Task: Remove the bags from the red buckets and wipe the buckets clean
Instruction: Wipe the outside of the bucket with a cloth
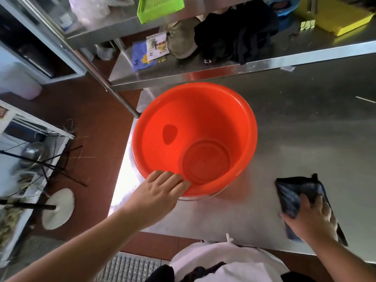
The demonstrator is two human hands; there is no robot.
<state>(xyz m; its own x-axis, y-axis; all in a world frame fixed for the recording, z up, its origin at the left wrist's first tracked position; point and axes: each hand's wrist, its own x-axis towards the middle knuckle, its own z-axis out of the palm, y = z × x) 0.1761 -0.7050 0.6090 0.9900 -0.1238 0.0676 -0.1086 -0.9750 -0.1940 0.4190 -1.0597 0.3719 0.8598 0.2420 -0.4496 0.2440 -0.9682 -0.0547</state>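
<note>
A red bucket (203, 119) stands upright on the steel table (305, 123), near its left edge, with nothing inside it. My left hand (160, 190) holds the bucket's near rim, fingers curled over the edge into the bucket. To the right, a dark blue cloth (295, 192) lies on the table. My right hand (311, 218) rests on top of the cloth, its fingers bent over the cloth's near part. No bag is visible in the bucket.
A steel shelf (223, 68) overhangs the table just behind the bucket, holding dark clothing (240, 33), packets and a green basket (158, 7). A shelf post (114, 92) stands left of the bucket. The floor lies to the left, with a white round base (58, 208).
</note>
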